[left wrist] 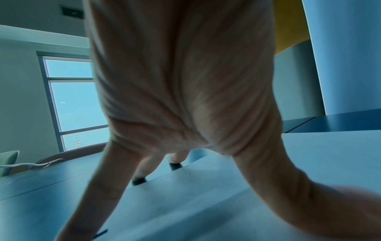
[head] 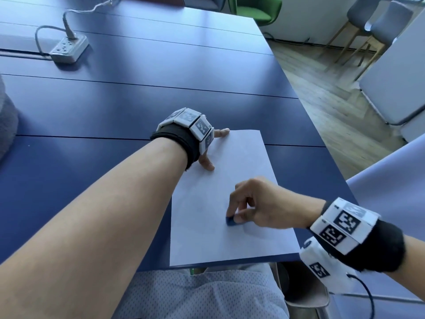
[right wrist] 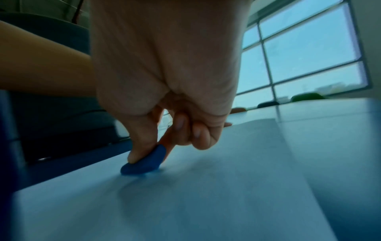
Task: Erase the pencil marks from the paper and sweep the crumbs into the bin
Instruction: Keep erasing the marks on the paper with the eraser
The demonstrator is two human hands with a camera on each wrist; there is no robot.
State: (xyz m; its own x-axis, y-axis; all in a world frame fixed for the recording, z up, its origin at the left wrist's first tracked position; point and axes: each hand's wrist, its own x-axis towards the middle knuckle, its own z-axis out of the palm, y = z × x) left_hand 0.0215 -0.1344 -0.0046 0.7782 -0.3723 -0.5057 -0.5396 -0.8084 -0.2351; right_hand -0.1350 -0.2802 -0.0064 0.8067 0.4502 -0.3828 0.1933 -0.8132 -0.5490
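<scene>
A white sheet of paper (head: 220,192) lies on the blue table (head: 115,104) near its front right corner. My right hand (head: 250,203) pinches a small blue eraser (head: 230,221) between thumb and fingers and presses it onto the sheet's lower middle; the right wrist view shows the eraser (right wrist: 144,163) flat against the paper (right wrist: 206,203) under the thumb. My left hand (head: 207,155) holds the sheet's far left corner down with spread, straight fingers (left wrist: 142,169) and thumb. Pencil marks and crumbs are too faint to make out. No bin is in view.
A grey power strip (head: 69,48) with a cable sits at the table's far left. The table's right edge drops to a wooden floor (head: 322,107) with chairs (head: 377,31) and a green seat (head: 259,8). The near edge is just below the paper.
</scene>
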